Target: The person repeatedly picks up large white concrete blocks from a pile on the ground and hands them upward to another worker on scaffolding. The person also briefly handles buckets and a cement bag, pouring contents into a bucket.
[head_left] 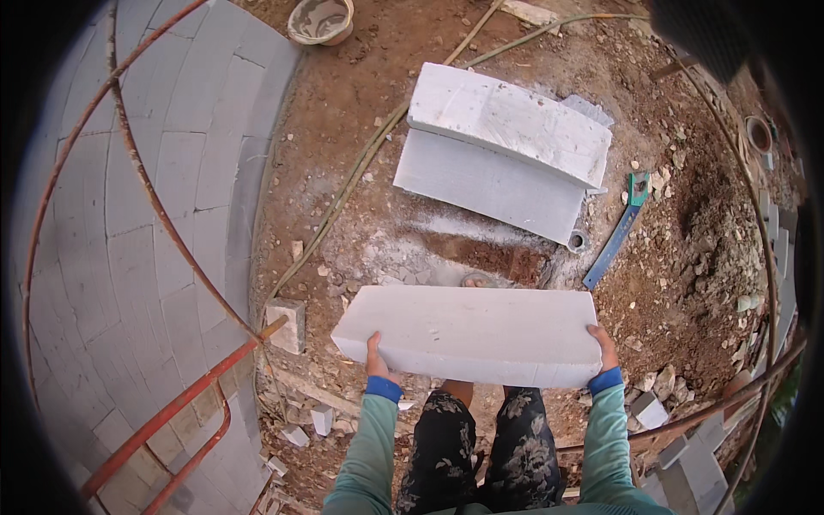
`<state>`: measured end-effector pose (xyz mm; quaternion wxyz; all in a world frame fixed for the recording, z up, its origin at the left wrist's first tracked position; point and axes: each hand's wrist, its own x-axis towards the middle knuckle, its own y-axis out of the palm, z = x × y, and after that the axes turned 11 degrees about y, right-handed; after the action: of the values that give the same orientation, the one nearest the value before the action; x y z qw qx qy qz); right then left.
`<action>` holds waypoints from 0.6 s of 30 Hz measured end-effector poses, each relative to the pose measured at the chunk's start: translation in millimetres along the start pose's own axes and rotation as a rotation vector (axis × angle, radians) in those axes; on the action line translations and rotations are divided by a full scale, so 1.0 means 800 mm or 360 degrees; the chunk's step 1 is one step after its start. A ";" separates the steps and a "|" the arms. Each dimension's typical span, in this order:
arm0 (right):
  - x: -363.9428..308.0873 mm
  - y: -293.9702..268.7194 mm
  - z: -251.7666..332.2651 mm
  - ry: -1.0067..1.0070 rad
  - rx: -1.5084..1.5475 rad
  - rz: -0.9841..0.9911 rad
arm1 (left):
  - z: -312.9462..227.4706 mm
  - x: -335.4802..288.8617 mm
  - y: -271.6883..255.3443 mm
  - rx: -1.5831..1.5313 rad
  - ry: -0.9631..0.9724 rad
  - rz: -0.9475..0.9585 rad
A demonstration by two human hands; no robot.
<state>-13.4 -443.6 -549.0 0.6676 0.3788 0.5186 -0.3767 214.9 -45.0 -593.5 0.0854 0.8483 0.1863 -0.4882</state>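
A long pale grey-white building block (472, 330) is held level in front of my legs. My left hand (378, 356) is closed on its left end, thumb on the near face. At the opposite end, my right hand (605, 348) grips the side, its fingers partly hidden under the block. Beyond it, a white block (511, 120) with a rough, dusty top lies across another block (481, 184) on the dirt. To the right of these rests a handsaw (618, 232) with a blue blade and green handle.
A block wall (180, 172) rises on the left, with a red metal frame (172, 429) before it. A hose (356, 167) crosses the dirt. A mortar-smeared bucket (321, 21) stands at the far left. Block offcuts (650, 410) and stones lie around my feet.
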 end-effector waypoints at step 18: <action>-0.373 0.244 0.144 -0.0375 -0.0343 0.1515 | -0.256 -0.621 -0.114 -0.0970 0.1675 -0.0161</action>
<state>155.4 -430.5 -214.9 0.8547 0.4571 0.2455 -0.0149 116.2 -10.3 -58.2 0.1975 0.9032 0.3748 0.0683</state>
